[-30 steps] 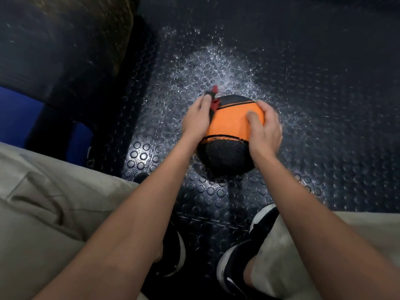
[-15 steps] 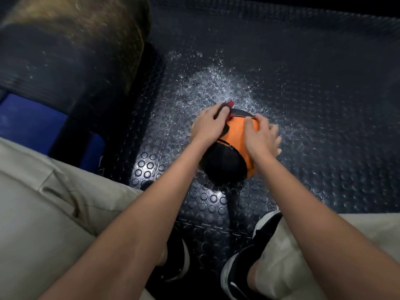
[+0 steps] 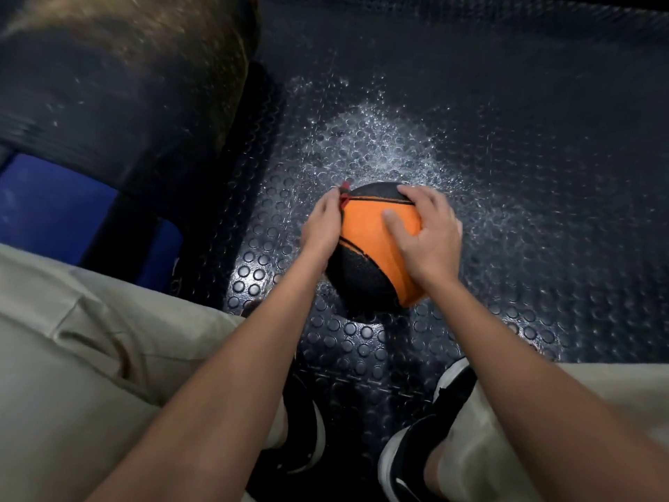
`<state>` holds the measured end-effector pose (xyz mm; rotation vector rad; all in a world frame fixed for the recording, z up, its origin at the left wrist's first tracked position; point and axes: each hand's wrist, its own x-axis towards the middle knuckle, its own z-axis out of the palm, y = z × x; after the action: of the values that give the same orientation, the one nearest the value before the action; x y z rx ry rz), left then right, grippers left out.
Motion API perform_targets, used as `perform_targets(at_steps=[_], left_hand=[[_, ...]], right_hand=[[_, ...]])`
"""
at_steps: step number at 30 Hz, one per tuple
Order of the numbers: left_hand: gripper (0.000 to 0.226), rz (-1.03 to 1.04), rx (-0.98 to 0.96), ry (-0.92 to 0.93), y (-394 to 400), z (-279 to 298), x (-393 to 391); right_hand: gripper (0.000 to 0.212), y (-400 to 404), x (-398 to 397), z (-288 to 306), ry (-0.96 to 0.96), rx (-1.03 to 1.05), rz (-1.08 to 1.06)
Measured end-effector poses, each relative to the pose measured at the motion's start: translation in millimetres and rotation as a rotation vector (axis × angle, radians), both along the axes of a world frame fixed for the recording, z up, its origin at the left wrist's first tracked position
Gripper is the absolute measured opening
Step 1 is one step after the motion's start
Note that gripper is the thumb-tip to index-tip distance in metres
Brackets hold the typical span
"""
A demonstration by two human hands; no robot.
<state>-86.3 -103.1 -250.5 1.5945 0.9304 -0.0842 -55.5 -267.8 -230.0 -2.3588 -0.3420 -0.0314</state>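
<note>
An orange and black ball (image 3: 365, 248) rests on the dark studded floor mat (image 3: 506, 175) in front of my feet. My left hand (image 3: 322, 226) lies against the ball's left side, and a small red and black object (image 3: 344, 195) sticks out past its fingertips; how the fingers hold it is hidden. My right hand (image 3: 425, 230) grips the ball from the top right, thumb on the orange panel and fingers curled over the black upper part.
A large dark rounded object (image 3: 119, 85) stands at the upper left, with a blue surface (image 3: 54, 208) beneath it. My knees in beige trousers (image 3: 72, 338) and my black shoes (image 3: 416, 447) fill the bottom. A bright wet-looking sheen lies on the mat behind the ball.
The ball has been turned between my hands, so the orange panel now faces up again. My right hand moved to the ball's top right. The red object stays at my left fingertips.
</note>
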Motion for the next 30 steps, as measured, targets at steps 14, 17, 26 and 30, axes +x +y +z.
perform_targets(at_steps=[14, 17, 26, 30], left_hand=[[0.043, -0.006, -0.076, -0.07, -12.7, -2.8, 8.7], [0.043, -0.103, 0.151, -0.063, -20.3, 12.9, 17.7], [0.059, -0.128, -0.033, -0.073, 0.5, -6.9, -6.7], [0.053, -0.03, -0.103, -0.002, 5.0, -6.5, -2.4]], right_hand=[[0.046, -12.0, -3.8, -6.9, 0.153, 0.125, -0.346], [0.048, -8.6, 5.0, 4.4, 0.104, -0.075, -0.284], [0.046, -22.6, 1.9, -7.6, 0.156, 0.092, -0.106], [0.049, -7.9, -2.1, -5.0, 0.151, 0.092, -0.169]])
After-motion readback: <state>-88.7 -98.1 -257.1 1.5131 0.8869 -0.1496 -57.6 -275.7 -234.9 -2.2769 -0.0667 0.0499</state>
